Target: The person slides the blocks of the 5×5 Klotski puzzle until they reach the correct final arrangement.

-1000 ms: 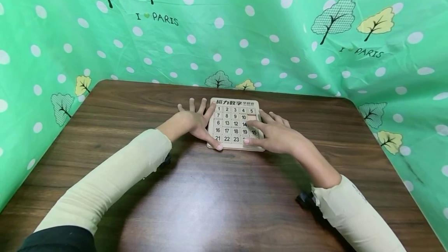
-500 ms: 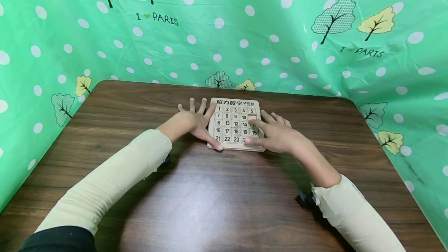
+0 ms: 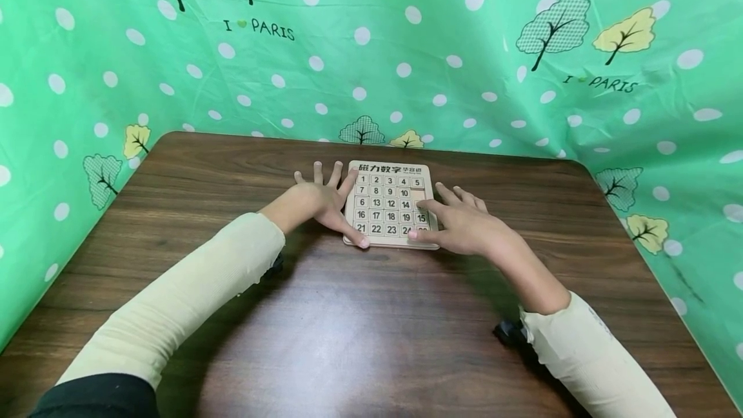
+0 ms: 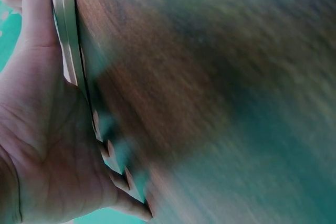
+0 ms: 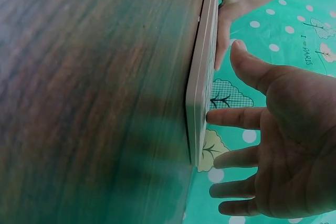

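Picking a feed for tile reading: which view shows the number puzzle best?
Head: number puzzle seen from above, most numbers legible. Left wrist: only part of its edge. Right wrist: nearly edge-on, numbers unreadable.

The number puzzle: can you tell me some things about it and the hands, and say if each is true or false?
1. The number puzzle lies on the table. True.
2. Tile 5 is in the bottom row. False: it is in the top row.
3. The left hand touches the number puzzle. True.
4. The right hand is a fist. False: its fingers are spread.
5. A gap shows just below tile 5. True.
6. The cloth behind the table is red. False: it is green with white dots.
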Demonstrator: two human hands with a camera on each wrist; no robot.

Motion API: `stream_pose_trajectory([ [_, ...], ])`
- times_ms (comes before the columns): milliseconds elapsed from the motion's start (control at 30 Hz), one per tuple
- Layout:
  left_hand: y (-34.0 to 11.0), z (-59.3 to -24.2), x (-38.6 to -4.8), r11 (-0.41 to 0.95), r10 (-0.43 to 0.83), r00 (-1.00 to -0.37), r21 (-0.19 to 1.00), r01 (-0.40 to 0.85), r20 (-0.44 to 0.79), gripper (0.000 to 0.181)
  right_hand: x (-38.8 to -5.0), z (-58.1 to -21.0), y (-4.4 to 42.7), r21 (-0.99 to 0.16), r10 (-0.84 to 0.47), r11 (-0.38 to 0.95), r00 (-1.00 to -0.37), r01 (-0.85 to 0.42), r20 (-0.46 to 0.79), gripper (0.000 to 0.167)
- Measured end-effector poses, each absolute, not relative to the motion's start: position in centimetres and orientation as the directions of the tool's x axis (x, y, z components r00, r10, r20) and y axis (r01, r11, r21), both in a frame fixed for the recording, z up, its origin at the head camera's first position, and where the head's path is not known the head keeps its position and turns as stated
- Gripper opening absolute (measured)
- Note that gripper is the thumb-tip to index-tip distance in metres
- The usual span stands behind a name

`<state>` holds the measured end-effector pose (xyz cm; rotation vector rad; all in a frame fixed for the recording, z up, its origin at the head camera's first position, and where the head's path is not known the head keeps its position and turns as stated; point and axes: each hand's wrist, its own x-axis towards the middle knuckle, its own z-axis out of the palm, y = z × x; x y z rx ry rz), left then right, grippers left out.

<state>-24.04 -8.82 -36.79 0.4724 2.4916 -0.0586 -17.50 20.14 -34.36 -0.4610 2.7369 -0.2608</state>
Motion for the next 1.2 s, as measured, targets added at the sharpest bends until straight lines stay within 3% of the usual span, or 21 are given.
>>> stream_pose_trajectory([
  [467, -9.0, -36.6, -24.2, 0.937, 0.320, -0.748, 0.077, 0.340, -0.581, 0.168, -19.9, -35.0, 18.7, -0.207, -0.370, 0.925, -0.874, -0.318, -0.315, 0.084],
  [900, -9.1, -36.9, -24.0, 0.934, 0.330, -0.756, 0.080, 0.347, -0.565, 0.167, -19.8, -34.2, 21.4, -0.188, -0.342, 0.938, -0.871, -0.292, -0.354, 0.086],
  [1200, -9.0, -36.9, -23.9, 0.937, 0.325, -0.766, 0.078, 0.341, -0.554, 0.168, -21.0, -35.0, 17.9, -0.236, -0.422, 0.903, -0.843, -0.358, -0.335, 0.080],
])
